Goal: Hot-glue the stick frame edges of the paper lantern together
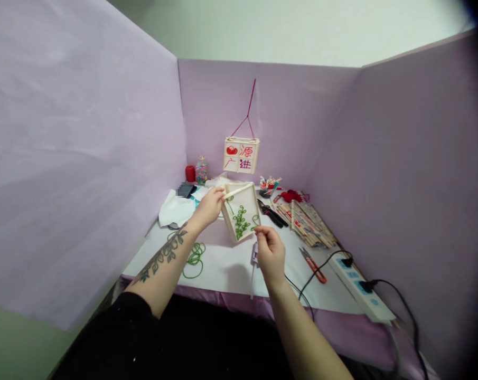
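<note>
My left hand (212, 207) is closed on the upper left edge of a shallow wooden-framed box (258, 208), tilted above the table. On its white panel is a leafy design of green cord (242, 221). My right hand (269, 252) is at the box's lower right corner, its thumb and fingers pinched at the end of a green cord curl (255, 219). Partly hidden by that hand is a white and purple tool (255, 254) with a thin pale tip. Loose green cord (195, 258) lies coiled beside my left forearm.
A small wooden lantern (241, 155) hangs behind the box. On the right are pruning shears (272, 214), wooden sticks (312, 227), orange-handled scissors (314, 265) and a power strip (361, 287) with cables. A bead jar (201, 171) and red spool (190, 173) stand at back left.
</note>
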Available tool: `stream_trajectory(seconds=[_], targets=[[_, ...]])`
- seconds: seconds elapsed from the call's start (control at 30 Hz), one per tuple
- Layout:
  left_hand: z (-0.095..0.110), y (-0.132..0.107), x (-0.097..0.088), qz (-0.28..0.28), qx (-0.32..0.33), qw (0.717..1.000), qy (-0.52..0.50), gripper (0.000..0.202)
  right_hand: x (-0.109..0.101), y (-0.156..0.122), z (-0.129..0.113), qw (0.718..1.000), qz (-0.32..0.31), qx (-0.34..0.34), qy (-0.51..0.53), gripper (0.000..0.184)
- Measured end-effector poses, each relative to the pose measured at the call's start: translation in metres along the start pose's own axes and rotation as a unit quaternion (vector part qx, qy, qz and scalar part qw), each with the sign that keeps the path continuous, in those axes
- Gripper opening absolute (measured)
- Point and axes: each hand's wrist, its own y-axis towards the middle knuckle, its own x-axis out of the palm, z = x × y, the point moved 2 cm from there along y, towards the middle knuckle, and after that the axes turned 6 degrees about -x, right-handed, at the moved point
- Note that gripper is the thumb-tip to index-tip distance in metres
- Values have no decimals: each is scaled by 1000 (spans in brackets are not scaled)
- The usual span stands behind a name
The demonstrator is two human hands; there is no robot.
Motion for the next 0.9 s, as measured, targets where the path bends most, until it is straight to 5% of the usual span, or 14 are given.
stream_trajectory(seconds=[0.13, 0.33, 0.57, 0.9], targets=[[2, -37, -18, 84, -40, 979, -180, 29, 0, 5, -31, 995, -8, -94, -15, 13], [46, -97, -26, 202, -74, 928, -304, 31, 13, 10, -88, 953, -34, -283, -103, 16], [76, -135, -16, 275, -104, 905, -307, 28, 15, 2, -106, 930, -51, -326, -159, 12], [78, -144, -6, 279, -118, 893, -333, 27, 2, -9, -101, 944, -39, -311, -105, 22]])
